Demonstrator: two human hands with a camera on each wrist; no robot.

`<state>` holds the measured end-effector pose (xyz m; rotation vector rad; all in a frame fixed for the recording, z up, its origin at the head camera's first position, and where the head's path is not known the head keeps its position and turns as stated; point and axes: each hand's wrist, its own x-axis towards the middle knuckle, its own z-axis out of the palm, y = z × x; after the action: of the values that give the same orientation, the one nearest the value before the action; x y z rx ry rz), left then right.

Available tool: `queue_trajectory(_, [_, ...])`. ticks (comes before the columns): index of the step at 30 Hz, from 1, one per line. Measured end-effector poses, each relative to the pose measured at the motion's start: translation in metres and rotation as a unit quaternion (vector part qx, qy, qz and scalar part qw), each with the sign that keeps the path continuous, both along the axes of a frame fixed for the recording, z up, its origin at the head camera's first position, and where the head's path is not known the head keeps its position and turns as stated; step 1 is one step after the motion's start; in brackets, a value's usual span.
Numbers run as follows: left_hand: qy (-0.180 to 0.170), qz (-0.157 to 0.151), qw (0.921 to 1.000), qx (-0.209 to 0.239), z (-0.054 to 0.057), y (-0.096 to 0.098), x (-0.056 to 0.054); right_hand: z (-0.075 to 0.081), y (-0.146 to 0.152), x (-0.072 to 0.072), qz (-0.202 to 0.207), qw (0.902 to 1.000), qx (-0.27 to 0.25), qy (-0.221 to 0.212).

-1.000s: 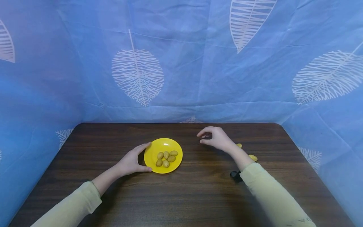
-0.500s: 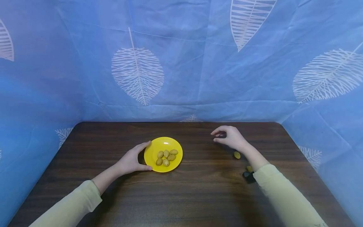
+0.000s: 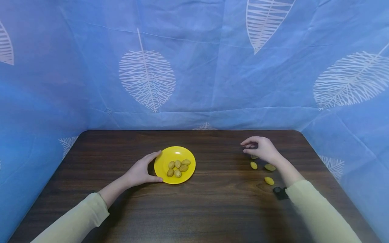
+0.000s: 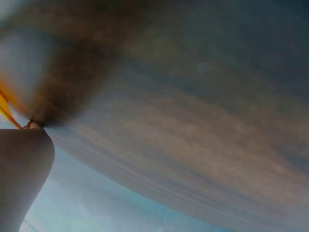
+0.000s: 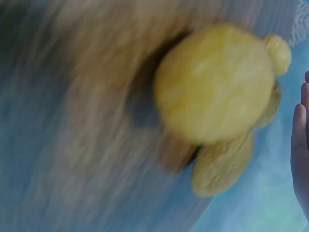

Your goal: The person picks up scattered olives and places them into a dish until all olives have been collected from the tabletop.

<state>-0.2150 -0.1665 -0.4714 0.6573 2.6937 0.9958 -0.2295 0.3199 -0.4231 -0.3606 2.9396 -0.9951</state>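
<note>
Pale yellow sleeves, loose cuffs, black wrist camera

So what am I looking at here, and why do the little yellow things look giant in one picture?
There's no robot, just a person's bare hands: a left hand and a right hand. The wide view comes from a camera on the person's head, looking forward and down at a brown table. The other two views come from cameras on the wrists. The right wrist camera is probably very close to one yellow fruit, or something like a fruit, so it looks giant. The left hand holds the edge of a yellow plate with six small fruits on it. The right hand is near four loose fruits on the table, and I can't see anything in it.
</note>
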Motion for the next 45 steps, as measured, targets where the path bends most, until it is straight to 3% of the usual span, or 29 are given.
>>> queue_trajectory(18, [0.002, 0.000, 1.0000, 0.001, -0.001, -0.002, -0.001, -0.008, 0.034, 0.009, -0.024, 0.9996, 0.011, -0.014])
queue_trajectory(45, [0.004, 0.000, 1.0000, 0.002, -0.002, -0.002, -0.002, -0.019, 0.038, 0.009, -0.016, 0.9987, 0.026, -0.040])
